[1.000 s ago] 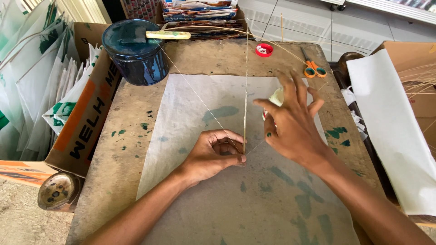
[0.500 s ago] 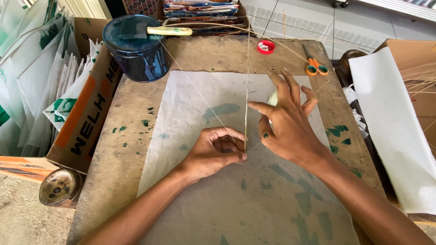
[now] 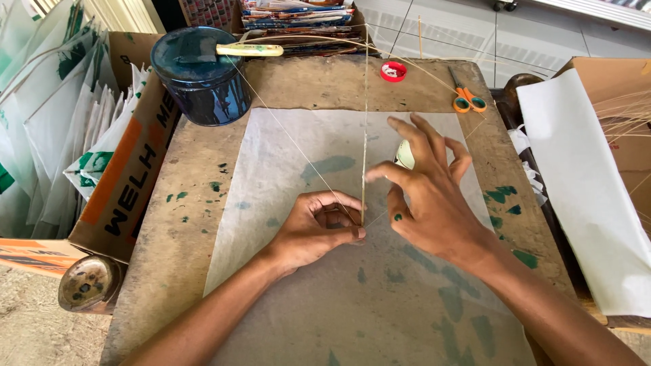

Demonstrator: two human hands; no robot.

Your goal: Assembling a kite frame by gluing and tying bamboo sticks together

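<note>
The right hand (image 3: pixel 434 203) is drawn slightly nearer the stick (image 3: pixel 365 135), fingers spread, holding nothing visible; the stick's lower end stays pinched in the left hand (image 3: pixel 319 227) over the paper (image 3: pixel 298 149) on the worktop (image 3: pixel 169 224).

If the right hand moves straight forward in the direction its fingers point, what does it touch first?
Probably the thin upright stick: the right hand points up-left, its forefinger tip almost at it. Depth is unclear; past it lies only the white paper sheet.
</note>
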